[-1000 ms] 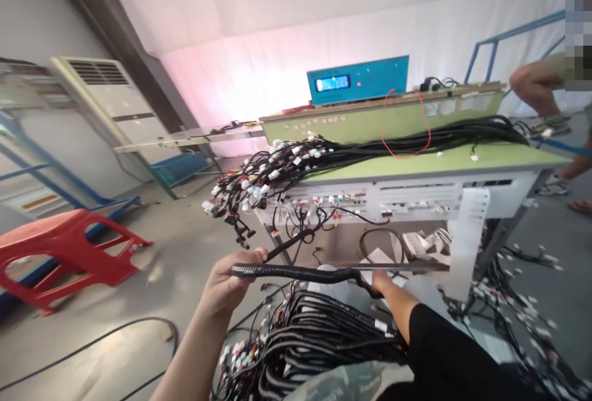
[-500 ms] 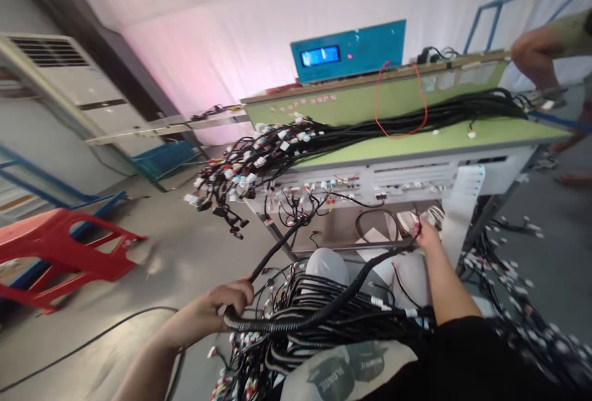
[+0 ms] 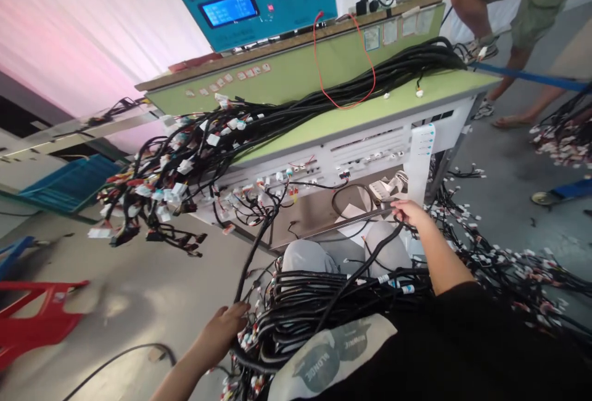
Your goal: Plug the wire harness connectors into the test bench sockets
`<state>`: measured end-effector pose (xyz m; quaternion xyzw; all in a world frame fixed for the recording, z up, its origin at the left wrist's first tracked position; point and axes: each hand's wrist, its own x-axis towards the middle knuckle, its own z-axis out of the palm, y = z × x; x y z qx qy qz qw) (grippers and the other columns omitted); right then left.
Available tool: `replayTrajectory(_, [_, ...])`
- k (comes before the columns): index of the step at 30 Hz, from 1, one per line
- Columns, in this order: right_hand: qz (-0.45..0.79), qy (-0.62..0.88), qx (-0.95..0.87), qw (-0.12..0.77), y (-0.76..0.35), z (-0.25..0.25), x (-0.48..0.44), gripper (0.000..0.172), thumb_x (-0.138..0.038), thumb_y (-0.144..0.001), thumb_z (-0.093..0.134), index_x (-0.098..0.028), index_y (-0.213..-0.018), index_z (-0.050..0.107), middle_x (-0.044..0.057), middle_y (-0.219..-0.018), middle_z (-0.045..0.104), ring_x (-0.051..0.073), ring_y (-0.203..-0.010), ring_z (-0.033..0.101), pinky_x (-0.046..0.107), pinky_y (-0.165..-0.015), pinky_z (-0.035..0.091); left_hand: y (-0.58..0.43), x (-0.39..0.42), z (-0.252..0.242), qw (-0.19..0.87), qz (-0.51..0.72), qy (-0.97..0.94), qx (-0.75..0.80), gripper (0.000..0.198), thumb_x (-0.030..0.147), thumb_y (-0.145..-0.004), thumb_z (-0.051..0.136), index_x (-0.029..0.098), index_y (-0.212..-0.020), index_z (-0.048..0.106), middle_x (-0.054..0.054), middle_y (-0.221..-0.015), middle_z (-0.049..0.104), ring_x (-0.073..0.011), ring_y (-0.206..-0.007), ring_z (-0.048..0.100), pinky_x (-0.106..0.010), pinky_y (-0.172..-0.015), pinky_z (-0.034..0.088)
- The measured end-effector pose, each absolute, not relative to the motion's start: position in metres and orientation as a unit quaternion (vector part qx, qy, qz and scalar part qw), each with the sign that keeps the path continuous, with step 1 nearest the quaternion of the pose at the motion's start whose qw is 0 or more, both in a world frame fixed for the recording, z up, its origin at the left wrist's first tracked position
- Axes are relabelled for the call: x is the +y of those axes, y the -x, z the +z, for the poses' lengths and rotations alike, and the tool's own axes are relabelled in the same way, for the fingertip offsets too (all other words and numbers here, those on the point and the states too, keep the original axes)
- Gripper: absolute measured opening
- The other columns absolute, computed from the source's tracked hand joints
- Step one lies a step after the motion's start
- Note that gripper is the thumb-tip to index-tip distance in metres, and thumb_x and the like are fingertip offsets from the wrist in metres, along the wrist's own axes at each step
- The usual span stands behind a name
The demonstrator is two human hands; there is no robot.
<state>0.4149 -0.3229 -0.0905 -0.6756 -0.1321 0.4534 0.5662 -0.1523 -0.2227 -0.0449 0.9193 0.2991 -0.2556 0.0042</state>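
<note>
A black wire harness [image 3: 247, 265] runs from the white connector panel [image 3: 361, 153] under the bench top down to my lap. My left hand [image 3: 226, 330] is closed around its sleeved trunk, low at the left of my knees. Further right, my right hand [image 3: 409, 213] pinches another stretch of the harness just in front of the panel's lower right part. Its branches end in small plugs, several of them seated along the panel. A thick bundle of similar harnesses [image 3: 305, 299] lies across my thighs.
More harnesses [image 3: 198, 142] lie along the green bench [image 3: 296, 139], their plugs hanging off its left end. A blue board with a lit display [image 3: 229, 9] stands behind. Harnesses cover the floor at right, where other people's legs [image 3: 522, 37] show. A red stool [image 3: 41, 314] stands left.
My view has swung right and closer to the bench. Both hands still hold the harness; the stretch between them has sunk toward my lap, and my left hand sits lower.
</note>
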Motion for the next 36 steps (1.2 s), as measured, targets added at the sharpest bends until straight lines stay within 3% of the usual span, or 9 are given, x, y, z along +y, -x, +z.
replayTrajectory(5, [0.459,0.467,-0.279,0.703,-0.432,-0.052,-0.362,0.045,-0.028,-0.073,0.060,-0.024,-0.116,0.048,0.001,-0.075,0.059,0.008,-0.047,0.046,0.024,-0.047,0.034,0.143,-0.222,-0.051,0.005,-0.269,-0.921,0.283,0.036,0.006,-0.077,0.036,0.021,-0.084,0.068,-0.011,-0.126,0.055,-0.0260,-0.120,0.046,-0.041,-0.089,0.039])
replayTrajectory(7, [0.401,0.415,-0.312,0.755,-0.441,-0.025,-0.368,0.046,-0.031,-0.070,0.065,-0.024,-0.113,0.052,0.000,-0.073,0.056,0.008,-0.049,0.045,0.023,-0.045,0.032,0.140,-0.220,-0.052,0.003,-0.275,-0.921,0.277,0.035,0.007,-0.078,0.036,0.019,-0.082,0.068,-0.012,-0.124,0.056,-0.0269,-0.117,0.048,-0.041,-0.087,0.039])
replayTrajectory(10, [0.281,0.416,-0.328,0.800,-0.444,0.011,-0.356,0.035,-0.034,-0.074,0.064,-0.023,-0.106,0.057,-0.002,-0.069,0.052,0.006,-0.048,0.040,0.019,-0.042,0.029,0.137,-0.217,-0.055,0.003,-0.285,-0.920,0.268,0.034,0.007,-0.080,0.036,0.018,-0.084,0.068,-0.013,-0.123,0.056,-0.0265,-0.115,0.048,-0.041,-0.085,0.039])
replayTrajectory(14, [0.328,0.472,-0.374,0.728,-0.417,0.024,-0.306,0.035,-0.042,-0.075,0.063,-0.022,-0.102,0.055,-0.001,-0.069,0.057,0.005,-0.044,0.039,0.018,-0.037,0.027,0.137,-0.216,-0.065,-0.004,-0.293,-0.918,0.267,0.033,0.009,-0.082,0.037,0.018,-0.088,0.068,-0.013,-0.122,0.055,-0.0253,-0.116,0.045,-0.039,-0.085,0.038])
replayTrajectory(19, [0.470,0.474,-0.377,0.642,-0.374,0.000,-0.229,0.034,-0.046,-0.070,0.067,-0.015,-0.076,0.054,0.002,-0.067,0.059,0.005,-0.044,0.039,0.018,-0.037,0.028,0.133,-0.218,-0.071,-0.003,-0.276,-0.923,0.267,0.031,0.008,-0.081,0.039,0.018,-0.083,0.069,-0.013,-0.115,0.057,-0.0248,-0.111,0.046,-0.038,-0.085,0.037])
replayTrajectory(22, [0.530,0.417,-0.361,0.644,-0.365,-0.013,-0.200,0.032,-0.042,-0.069,0.067,-0.013,-0.080,0.058,0.002,-0.069,0.057,0.004,-0.048,0.041,0.018,-0.040,0.031,0.128,-0.221,-0.069,-0.002,-0.273,-0.922,0.273,0.028,0.008,-0.080,0.042,0.018,-0.082,0.069,-0.013,-0.112,0.057,-0.0245,-0.108,0.047,-0.037,-0.084,0.037])
replayTrajectory(29, [0.278,0.634,-0.361,0.625,-0.351,-0.024,-0.173,0.016,-0.025,-0.073,0.056,-0.016,-0.085,0.063,0.002,-0.067,0.059,0.010,-0.049,0.050,0.024,-0.047,0.044,0.126,-0.223,-0.069,0.009,-0.259,-0.923,0.284,0.029,0.010,-0.081,0.043,0.018,-0.086,0.069,-0.014,-0.108,0.059,-0.0250,-0.107,0.048,-0.038,-0.085,0.037])
replayTrajectory(33, [0.213,0.695,-0.367,0.581,-0.344,-0.031,-0.165,0.017,-0.027,-0.078,0.049,-0.016,-0.083,0.061,0.004,-0.069,0.061,0.014,-0.051,0.054,0.029,-0.052,0.048,0.127,-0.223,-0.073,0.005,-0.259,-0.924,0.282,0.030,0.009,-0.083,0.040,0.017,-0.084,0.069,-0.014,-0.107,0.060,-0.0256,-0.107,0.048,-0.039,-0.083,0.037])
replayTrajectory(36, [0.177,0.700,-0.366,0.588,-0.342,-0.040,-0.160,0.019,-0.029,-0.080,0.047,-0.016,-0.085,0.060,0.006,-0.073,0.062,0.018,-0.063,0.058,0.033,-0.064,0.050,0.126,-0.223,-0.074,0.003,-0.264,-0.922,0.281,0.030,0.009,-0.083,0.041,0.018,-0.083,0.069,-0.013,-0.108,0.060,-0.0258,-0.108,0.048,-0.039,-0.082,0.038])
